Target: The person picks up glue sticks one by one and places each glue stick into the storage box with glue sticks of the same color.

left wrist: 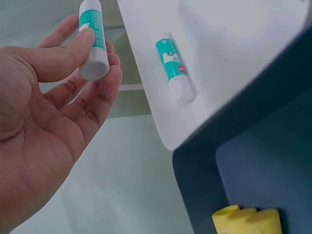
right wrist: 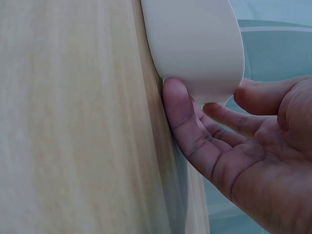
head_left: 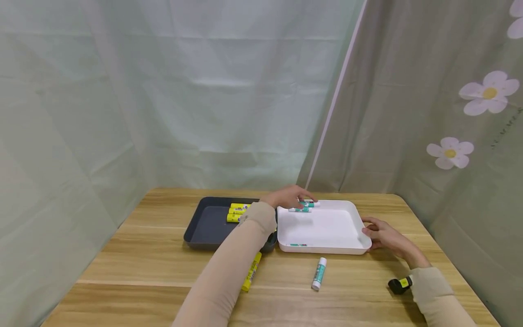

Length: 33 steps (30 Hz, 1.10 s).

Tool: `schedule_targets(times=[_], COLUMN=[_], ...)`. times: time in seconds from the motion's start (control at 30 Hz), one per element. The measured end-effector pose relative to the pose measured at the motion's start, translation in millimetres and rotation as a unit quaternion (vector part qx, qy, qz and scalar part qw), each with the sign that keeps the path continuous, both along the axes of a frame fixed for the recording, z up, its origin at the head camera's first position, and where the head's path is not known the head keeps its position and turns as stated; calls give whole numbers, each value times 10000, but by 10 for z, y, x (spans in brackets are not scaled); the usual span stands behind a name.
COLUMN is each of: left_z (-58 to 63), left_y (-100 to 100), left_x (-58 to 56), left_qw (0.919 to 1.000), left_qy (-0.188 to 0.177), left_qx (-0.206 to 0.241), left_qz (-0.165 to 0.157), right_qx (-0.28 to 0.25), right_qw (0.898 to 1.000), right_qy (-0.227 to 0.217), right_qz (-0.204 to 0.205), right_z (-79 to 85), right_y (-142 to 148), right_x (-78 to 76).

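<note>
My left hand (head_left: 288,197) is over the far left part of the white tray (head_left: 323,227). It pinches a white and teal glue stick (left wrist: 95,39) between thumb and fingers. A second glue stick (left wrist: 173,68) of that kind lies in the tray near its wall. Another teal-labelled one (head_left: 298,245) lies along the near wall, mostly hidden by the rim. My right hand (head_left: 384,234) grips the tray's near right corner, thumb at the rim and fingers against the outer wall (right wrist: 195,44).
A dark grey tray (head_left: 204,227) adjoins the white one on the left, with several yellow sticks (head_left: 234,218) inside, partly behind my left arm. On the wooden table in front lie a yellow stick (head_left: 252,271) and a glue stick (head_left: 319,274). Curtains hang behind.
</note>
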<state>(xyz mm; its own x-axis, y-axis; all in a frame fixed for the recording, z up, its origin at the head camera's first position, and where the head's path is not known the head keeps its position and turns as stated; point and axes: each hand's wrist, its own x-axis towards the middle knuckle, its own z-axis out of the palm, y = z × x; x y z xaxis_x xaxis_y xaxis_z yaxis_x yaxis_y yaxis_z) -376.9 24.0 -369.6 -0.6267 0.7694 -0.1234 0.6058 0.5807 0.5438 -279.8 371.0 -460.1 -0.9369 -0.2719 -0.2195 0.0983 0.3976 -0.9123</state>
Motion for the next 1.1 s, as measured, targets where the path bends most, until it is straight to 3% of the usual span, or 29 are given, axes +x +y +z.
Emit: schedule_targets(times=[0.17,0.4,0.73,0.93,1.1], left_z=[-63,-179,-315,-341,-379], left_y=[118,213,173,160,188], left_x=[-14,-15,17,12,-14], left_qw=[9996,9999,9966,9911,9850], left_qy=[-229,-21,-23,89,-96], left_qx=[166,88,-438,-814,-996], left_qz=[46,119,696,1052,1409], right_qx=[65,97,53,63,53], right_qw=[10000,9999,10000,10000,10000], right_qy=[18,16,7,25,0], right_qz=[-14,-48,-23,-18,-52], right_z=[0,-4,-5,19,-2], right_y=[2,15,-3,-20,-48], right_x=[19,31,30,35,34])
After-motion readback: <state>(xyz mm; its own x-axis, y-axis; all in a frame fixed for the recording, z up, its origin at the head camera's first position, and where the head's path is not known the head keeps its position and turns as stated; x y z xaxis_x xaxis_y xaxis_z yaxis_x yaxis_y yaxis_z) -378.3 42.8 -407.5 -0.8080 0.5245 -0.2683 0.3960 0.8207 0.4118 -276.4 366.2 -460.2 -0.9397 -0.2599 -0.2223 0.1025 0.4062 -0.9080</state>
